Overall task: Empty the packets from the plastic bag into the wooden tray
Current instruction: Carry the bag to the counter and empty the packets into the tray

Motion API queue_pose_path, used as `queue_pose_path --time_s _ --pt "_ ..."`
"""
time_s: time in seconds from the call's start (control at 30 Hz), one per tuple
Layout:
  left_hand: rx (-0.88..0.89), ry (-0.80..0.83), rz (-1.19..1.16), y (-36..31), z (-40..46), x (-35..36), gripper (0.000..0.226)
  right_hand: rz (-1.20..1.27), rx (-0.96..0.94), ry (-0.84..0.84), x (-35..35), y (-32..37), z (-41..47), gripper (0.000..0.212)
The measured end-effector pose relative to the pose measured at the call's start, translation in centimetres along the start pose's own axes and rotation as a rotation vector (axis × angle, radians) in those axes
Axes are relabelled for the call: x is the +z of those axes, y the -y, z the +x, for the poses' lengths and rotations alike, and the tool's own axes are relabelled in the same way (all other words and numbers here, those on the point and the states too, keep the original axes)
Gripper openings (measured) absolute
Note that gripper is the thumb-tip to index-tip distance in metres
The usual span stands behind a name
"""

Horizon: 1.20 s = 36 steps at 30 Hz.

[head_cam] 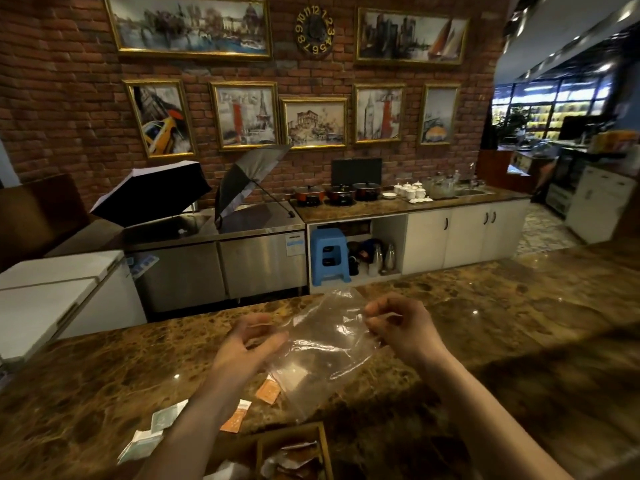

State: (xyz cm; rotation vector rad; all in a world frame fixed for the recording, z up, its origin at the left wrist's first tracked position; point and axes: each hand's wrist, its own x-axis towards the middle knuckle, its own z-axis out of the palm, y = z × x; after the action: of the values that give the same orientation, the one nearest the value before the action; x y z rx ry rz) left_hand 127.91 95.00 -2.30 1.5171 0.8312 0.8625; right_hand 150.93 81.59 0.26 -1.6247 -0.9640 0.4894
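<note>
Right grip: the right hand (398, 327) pinched the upper right edge of the plastic bag (325, 344) between thumb and curled fingertips.
Left grip: the left hand (251, 344) was at the bag's left edge, fingers loosely bent; whether it truly nipped the film or only touched it could not be told.
Bag: clear, thin, limp film, held up above the counter (485, 306), slanting down toward the near edge; it looked empty or nearly so, though glare hid part of the inside.
Handling: judged very light, soft and slippery; it would crumple rather than hold shape, so best taken by its edges or corners, not the middle.
Tray: the wooden tray (325, 441) sat at the near edge of the counter, just under the bag's low corner, with some packets already inside.
Loose packets: two orange packets (267, 392) lay on the counter beside the tray's far left corner, and white packets (162, 420) further left, outside the tray.
Packets' handling: flat, small, light; likely easiest lifted by an edge.
</note>
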Motion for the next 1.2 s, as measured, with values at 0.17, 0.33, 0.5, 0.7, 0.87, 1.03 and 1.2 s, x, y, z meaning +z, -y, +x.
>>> queue_pose_path --time_s 0.17,0.33,0.5,0.7,0.87,1.03,1.2 --pt "-0.103 0.216 -0.262 -0.1 0.3 3.4 0.075 0.092 0.11 -0.18 -3.2 -2.2 0.4 0.008" --pt "-0.126 0.261 -0.215 1.0 1.3 7.6 0.083 0.201 0.186 -0.301 -6.7 -5.3 0.8 0.011" --pt "-0.112 0.204 -0.134 1.7 1.6 12.6 0.076 0.256 0.234 -0.322 -10.0 -8.2 0.0 0.016" --pt "-0.048 0.106 0.093 2.6 0.9 18.8 0.056 -0.184 0.103 -0.436 -13.2 -11.7 -3.0 0.027" --pt "-0.022 0.084 0.239 5.3 0.6 22.7 0.038 -0.487 0.116 -0.371 -14.2 -15.5 -4.5 0.043" --pt "0.03 0.223 0.407 8.3 -0.3 24.9 0.048 -0.688 0.292 -0.132 -14.2 -19.2 -6.1 0.061" --pt "0.18 0.353 0.718 10.2 -1.7 25.2 0.045 -0.83 0.305 0.028 -14.0 -21.5 -7.6 0.063"
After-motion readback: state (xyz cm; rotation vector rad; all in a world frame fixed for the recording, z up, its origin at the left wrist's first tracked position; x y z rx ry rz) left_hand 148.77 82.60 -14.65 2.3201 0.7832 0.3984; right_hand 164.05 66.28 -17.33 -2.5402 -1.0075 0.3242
